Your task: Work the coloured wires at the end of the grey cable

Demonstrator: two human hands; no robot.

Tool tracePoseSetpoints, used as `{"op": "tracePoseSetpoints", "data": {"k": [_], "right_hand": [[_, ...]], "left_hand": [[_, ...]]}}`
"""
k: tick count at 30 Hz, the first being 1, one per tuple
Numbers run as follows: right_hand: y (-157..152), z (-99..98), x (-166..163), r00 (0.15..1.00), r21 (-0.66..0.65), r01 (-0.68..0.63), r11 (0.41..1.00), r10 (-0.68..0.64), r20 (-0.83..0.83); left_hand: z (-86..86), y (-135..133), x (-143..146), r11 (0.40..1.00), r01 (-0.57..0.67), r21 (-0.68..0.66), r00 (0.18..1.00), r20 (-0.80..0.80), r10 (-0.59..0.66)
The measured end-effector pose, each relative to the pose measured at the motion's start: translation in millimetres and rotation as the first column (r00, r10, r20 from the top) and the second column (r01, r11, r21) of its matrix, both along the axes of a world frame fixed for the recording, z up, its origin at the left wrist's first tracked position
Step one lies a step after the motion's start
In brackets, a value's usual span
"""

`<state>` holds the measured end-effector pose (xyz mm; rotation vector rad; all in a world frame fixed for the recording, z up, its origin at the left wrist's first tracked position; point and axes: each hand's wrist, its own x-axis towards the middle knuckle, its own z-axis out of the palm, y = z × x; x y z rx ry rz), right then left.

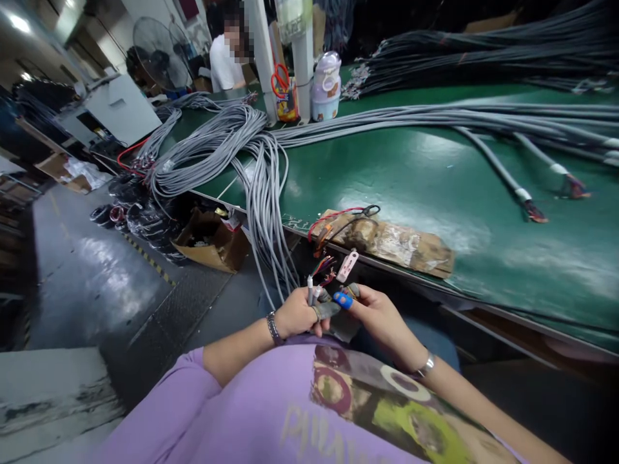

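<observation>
My left hand is closed round the end of a grey cable, whose stripped coloured wires fan out above my fingers. My right hand meets it from the right, pinching at the same cable end with a blue finger cover on one fingertip. A small pale tool sticks up just behind my hands. Both hands sit in front of the green table's near edge, above my lap.
A thick bundle of grey cables hangs over the table edge to the floor. More cables stretch across the table. A taped cardboard pad lies on the edge. A cardboard box sits on the floor. Another person sits far back.
</observation>
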<state>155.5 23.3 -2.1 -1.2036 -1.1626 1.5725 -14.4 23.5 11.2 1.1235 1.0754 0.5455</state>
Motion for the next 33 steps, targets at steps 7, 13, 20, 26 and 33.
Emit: {"op": "tracePoseSetpoints", "data": {"k": [7,13,20,26,33], "right_hand": [[-3.1,0.8,-2.1,0.996,0.018,-0.091,0.996,0.091,0.022],[-1.6,1.4,-1.6,0.989,0.103,-0.128,0.986,0.120,0.086],[4.9,15.7,-8.6,0.990,0.124,-0.124,0.984,0.115,0.080],[4.6,12.4,-12.9,0.993,0.025,-0.119,0.993,0.119,-0.012],[-2.9,17.0,-20.7,0.982,-0.125,-0.089,0.988,0.066,-0.176]], "left_hand": [[-3.5,0.1,0.3,0.942,-0.336,0.021,0.936,0.119,0.331],[-6.4,-5.4,-6.9,0.928,-0.372,-0.004,0.923,0.101,0.370],[-0.2,-10.5,-2.5,0.968,-0.247,0.042,0.969,0.027,0.246],[0.4,-12.6,-0.3,0.971,-0.235,0.035,0.971,-0.023,0.236],[-3.6,-11.3,1.1,0.947,-0.319,0.025,0.945,0.077,0.317]]}}
